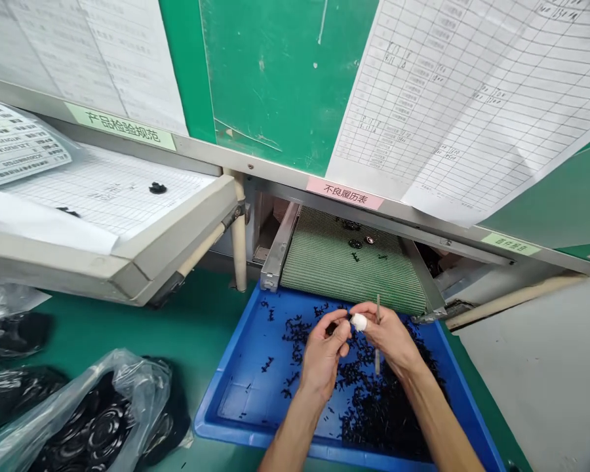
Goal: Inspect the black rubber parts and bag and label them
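My left hand (324, 351) is closed in a pinch over the blue tray, and a bit of a small black part shows between its fingers. Close beside it, almost touching, my right hand (388, 334) has a white wrap (358, 322) on its thumb. A thin, flat, greyish strip (377, 354) is gripped in that hand, sticking out above and below the fingers. Its exact kind is unclear. Beneath both hands lies the blue tray (236, 367), with many small black pieces (378, 419) heaped toward its right side.
Behind the tray a green conveyor belt (344, 272) carries several black parts (355, 244). To the left, a grey-framed shelf (177, 219) holds papers and a black part (157, 188). Clear bags of black round parts (105, 429) stand below it. A green board (285, 78) with sheets hangs above.
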{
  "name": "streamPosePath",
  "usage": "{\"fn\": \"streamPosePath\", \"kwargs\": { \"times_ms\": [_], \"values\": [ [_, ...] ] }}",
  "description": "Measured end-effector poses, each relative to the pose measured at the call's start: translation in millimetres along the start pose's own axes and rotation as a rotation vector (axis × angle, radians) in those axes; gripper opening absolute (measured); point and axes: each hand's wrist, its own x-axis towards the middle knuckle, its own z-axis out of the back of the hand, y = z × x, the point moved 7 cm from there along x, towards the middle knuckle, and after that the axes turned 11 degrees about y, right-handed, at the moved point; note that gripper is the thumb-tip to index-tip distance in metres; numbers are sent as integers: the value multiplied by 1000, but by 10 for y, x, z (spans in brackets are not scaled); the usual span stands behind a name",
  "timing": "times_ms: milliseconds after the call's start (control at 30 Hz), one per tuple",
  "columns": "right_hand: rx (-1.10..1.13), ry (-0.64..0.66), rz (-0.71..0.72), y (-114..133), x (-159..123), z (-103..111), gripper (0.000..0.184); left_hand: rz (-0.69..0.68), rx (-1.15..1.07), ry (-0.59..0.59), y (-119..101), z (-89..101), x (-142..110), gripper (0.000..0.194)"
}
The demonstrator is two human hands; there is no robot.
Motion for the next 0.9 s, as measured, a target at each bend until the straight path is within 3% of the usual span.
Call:
{"fn": "streamPosePath", "kwargs": {
  "times_ms": [133, 300, 400, 533, 700, 900],
  "values": [
    [297, -83, 4, -162, -66, -140, 42, -39, 121, 20, -46, -12, -25, 36],
    [219, -70, 50, -134, -182, -182, 39, -25, 80, 13, -43, 35, -10, 34],
    [17, -20, 72, -74, -286, -183, 34, -12, -14, 31, -27, 31, 8, 35],
    [-438, -5, 134, 4, -403, -173, 41, -10, -42, 72, -31, -10, 11, 34],
    [-960, -174, 87, 50, -541, -198, 45, 3, -88, 44, -12, 10, 10, 37],
    [-1165, -310, 223, 117, -560, -339, 37, -15, -82, 43, -5, 13, 13, 31]
  ]
}}
